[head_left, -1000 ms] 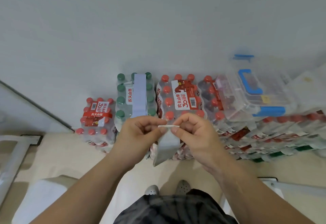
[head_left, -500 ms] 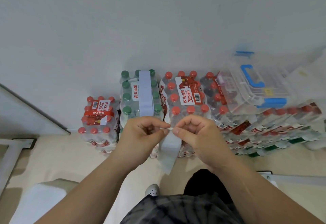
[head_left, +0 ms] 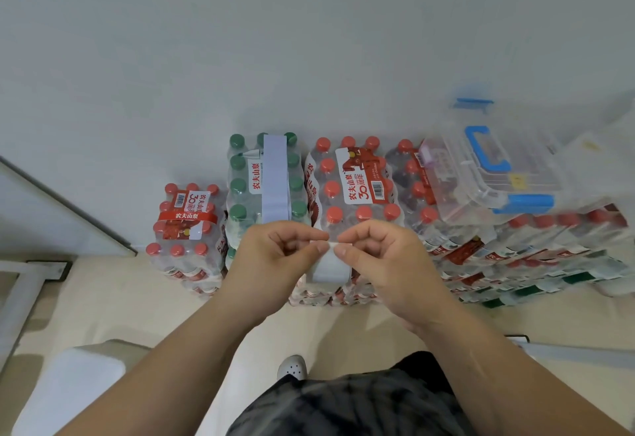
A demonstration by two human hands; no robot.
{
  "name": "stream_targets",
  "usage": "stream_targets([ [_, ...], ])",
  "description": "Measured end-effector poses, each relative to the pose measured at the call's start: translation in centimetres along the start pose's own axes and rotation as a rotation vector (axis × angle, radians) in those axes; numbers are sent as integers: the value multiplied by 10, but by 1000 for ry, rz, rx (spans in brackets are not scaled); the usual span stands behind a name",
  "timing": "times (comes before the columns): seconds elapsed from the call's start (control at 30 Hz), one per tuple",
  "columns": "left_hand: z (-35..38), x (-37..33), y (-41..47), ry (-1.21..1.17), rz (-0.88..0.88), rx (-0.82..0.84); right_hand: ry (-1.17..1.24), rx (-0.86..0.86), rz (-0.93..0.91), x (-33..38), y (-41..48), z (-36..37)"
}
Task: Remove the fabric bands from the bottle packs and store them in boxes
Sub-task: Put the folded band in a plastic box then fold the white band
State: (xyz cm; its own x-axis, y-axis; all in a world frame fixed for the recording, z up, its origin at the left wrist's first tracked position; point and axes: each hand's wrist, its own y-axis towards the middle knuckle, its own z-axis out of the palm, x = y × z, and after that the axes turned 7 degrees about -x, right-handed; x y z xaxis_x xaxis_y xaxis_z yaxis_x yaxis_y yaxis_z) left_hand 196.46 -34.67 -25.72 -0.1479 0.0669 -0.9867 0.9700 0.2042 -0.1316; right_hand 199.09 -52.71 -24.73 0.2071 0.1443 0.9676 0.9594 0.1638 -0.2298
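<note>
Our left hand [head_left: 275, 257] and right hand [head_left: 381, 257] each pinch the top edge of the fabric band [head_left: 328, 270]; the rest hangs just below the grip. We'd best fold it flat, edges matched, before reaching for the clear box [head_left: 498, 174] beyond and right.

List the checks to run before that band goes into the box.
1. Band off its pack: ok. The band hangs free in front of the packs.
2. Grip: ok. The left hand and right hand pinch its top edge.
3. Box located: ok. The box sits on the packs to the right.
4. Box open: not ok. Its lid with the blue handle looks to be on.
5. Band folded flat: cannot tell. The hands hide its top.
6. All packs stripped: not ok. The green-cap pack wears a second band.
</note>
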Motion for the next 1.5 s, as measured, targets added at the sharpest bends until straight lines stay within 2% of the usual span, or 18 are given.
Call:
stream_targets([
  [0.2,4,5,2,48,85,10,-109,-16,-63,-3,0,-2],
  [0.33,6,11,2,35,104,-32,-44,-21,-37,-5,-2,0],
  [0.53,-5,9,8,-4,92,37,81,-67,24,-8,-4,11],
  [0.67,-6,9,7,42,115,37,78,-58,33,-6,-3,12],
  [0.9,-3,11,7,-20,63,23,-13,-70,-47,-7,3,12],
  [1.23,3,10,15,-183,-10,24,146,-95,36,-1,6,7],
  [1.5,1,7,19,-169,15,29,179,-99,53,1,6,11],
])
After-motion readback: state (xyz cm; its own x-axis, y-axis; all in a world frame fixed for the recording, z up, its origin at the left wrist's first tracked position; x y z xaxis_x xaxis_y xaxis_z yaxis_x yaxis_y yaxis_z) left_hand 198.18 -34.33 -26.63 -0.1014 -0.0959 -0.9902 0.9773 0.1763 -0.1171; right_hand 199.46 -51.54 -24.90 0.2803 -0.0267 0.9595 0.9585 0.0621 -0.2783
